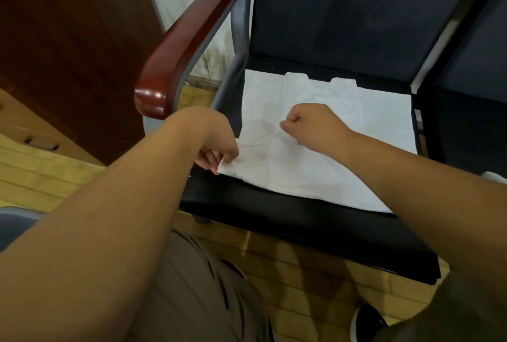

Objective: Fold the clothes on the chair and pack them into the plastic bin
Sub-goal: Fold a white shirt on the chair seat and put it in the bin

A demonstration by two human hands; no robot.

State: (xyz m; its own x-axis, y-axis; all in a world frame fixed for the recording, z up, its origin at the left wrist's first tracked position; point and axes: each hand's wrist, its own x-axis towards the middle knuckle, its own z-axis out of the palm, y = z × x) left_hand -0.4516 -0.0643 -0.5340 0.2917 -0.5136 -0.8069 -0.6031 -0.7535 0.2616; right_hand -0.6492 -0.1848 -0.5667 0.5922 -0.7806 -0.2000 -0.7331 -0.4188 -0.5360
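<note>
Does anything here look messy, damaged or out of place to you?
Only the wall behind the chair: dark, grimy stains spread near its base, beside the wooden armrest. The white garment lies fairly flat on the seat, its near corner pinched by the left hand.

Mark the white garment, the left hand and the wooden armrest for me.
white garment (370, 114), head view, flat bare cloth right of centre.
left hand (219, 148), head view, back of the hand above the pinched corner.
wooden armrest (189, 45), head view, middle of its top face.

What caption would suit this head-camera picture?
Left hand and right hand pinch a white garment spread on the chair seat.
</note>
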